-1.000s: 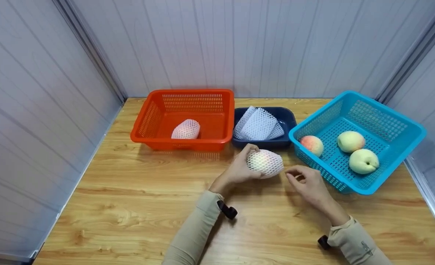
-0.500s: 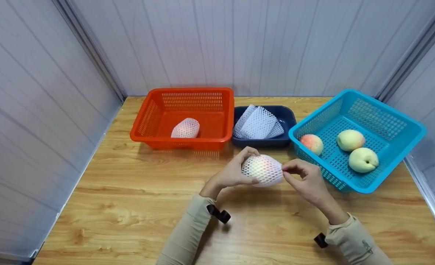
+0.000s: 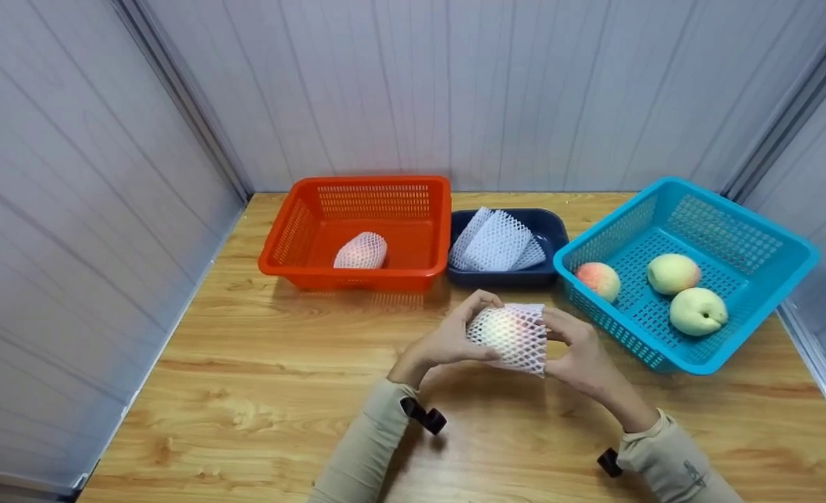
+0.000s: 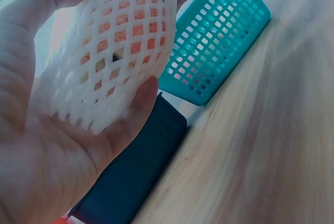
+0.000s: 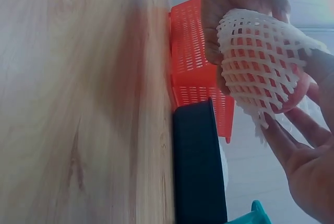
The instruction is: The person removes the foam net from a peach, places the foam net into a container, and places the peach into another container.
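A pale yellow and pink round peach (image 5: 296, 96) sits inside a white foam net sleeve (image 3: 509, 339), above the light brown wooden table (image 3: 245, 391). The sleeve lies on its side in the air, its long axis going mostly from left to right, and its wide mouth points to the right. At this mouth, the right wrist view shows a bare pink part of the peach.

The orange-red plastic basket (image 3: 354, 281) with slotted walls contains one net-covered fruit (image 3: 361, 253), near its front wall. Beside it, the dark blue shallow tray (image 3: 504, 279) carries some flat white foam nets (image 3: 495, 241), overlapping one another. The turquoise perforated basket (image 3: 724, 230) contains three uncovered peaches (image 3: 698, 311), one close to its left wall.

My left hand (image 3: 451, 337) is curved round the left end of the sleeve, thumb on the near side and fingers on the far side. My right hand (image 3: 581, 353) is half open and holds the sleeve's rim, with thumb and fingers apart; the peach is between my two hands.
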The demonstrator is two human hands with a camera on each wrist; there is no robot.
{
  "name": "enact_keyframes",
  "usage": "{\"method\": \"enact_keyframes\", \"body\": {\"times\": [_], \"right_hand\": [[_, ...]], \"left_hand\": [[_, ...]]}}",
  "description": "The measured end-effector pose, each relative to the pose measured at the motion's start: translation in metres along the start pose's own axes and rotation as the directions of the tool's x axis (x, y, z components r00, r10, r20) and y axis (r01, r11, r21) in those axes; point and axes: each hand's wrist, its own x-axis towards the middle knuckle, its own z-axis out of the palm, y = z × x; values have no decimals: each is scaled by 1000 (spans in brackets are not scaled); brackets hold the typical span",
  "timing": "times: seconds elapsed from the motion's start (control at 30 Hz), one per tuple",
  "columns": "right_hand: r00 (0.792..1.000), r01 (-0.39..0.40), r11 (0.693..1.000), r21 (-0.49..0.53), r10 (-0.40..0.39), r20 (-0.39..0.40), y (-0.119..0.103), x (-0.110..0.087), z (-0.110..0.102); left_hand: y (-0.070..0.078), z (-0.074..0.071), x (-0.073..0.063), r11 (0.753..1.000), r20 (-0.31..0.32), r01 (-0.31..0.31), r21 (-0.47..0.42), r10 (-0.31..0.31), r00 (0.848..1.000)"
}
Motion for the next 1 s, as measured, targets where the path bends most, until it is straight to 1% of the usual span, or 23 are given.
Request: {"method": "enact_keyframes", "body": {"times": [0.07, 0.13, 0.23, 0.37, 0.43, 0.47, 0.6, 0.63, 0.7, 0.77, 0.8, 0.83, 0.87, 0.9, 0.93, 1.0], "right_hand": [[999, 46, 998, -38, -46, 1, 13, -2, 4], [996, 93, 994, -62, -93, 5, 20, -2, 6], [990, 141, 987, -83, -140, 15, 26, -2, 7], [985, 173, 981, -88, -173, 4, 30, -2, 9], [980, 195, 976, -94, -197, -16, 30, -3, 11], [977, 207, 974, -90, -211, -29, 28, -3, 11], [960, 263, 962, -69, -268, -81, 10, -1, 12], [959, 266, 962, -56, -270, -86, 5, 0, 12], [954, 280, 958, -55, -284, -95, -2, 0, 11], [950, 289, 955, -66, -294, -103, 1, 1, 11], [948, 292, 954, -72, -298, -108, 5, 1, 12], [947, 294, 953, -79, -302, -112, 10, 1, 12], [944, 299, 950, -96, -309, -118, 15, 1, 13], [943, 299, 949, -101, -310, -121, 22, 1, 13], [941, 301, 947, -115, -314, -125, 28, 0, 14], [942, 298, 947, -120, -312, -124, 39, -2, 14]], "left_hand": [[8, 2, -2, 1000, 4, 11, 13, -11, 1000], [14, 4, -4, 1000, 2, 23, 20, -23, 1000], [18, 5, -6, 998, 1, 37, 53, -37, 999], [18, 6, -6, 994, 16, 28, 104, -29, 999], [15, 7, -5, 995, 22, 16, 102, -18, 1000], [11, 7, -5, 995, 26, 9, 99, -12, 1000], [-9, 5, -2, 998, 31, -14, 63, 12, 999], [-13, 4, -2, 999, 33, -13, 41, 12, 999], [-20, 1, -2, 999, 32, -7, -32, 8, 999], [-23, -1, -3, 994, 3, 23, -108, -23, 1000], [-24, -3, -3, 986, -19, 57, -154, -60, 998], [-25, -4, -3, 974, -46, 98, -206, -110, 993], [-25, -5, -4, 956, -69, 140, -258, -162, 984], [-26, -7, -4, 931, -86, 193, -309, -229, 970], [-26, -8, -4, 895, -90, 248, -371, -300, 950], [-25, -9, -5, 808, -58, 340, -481, -416, 908]]}}
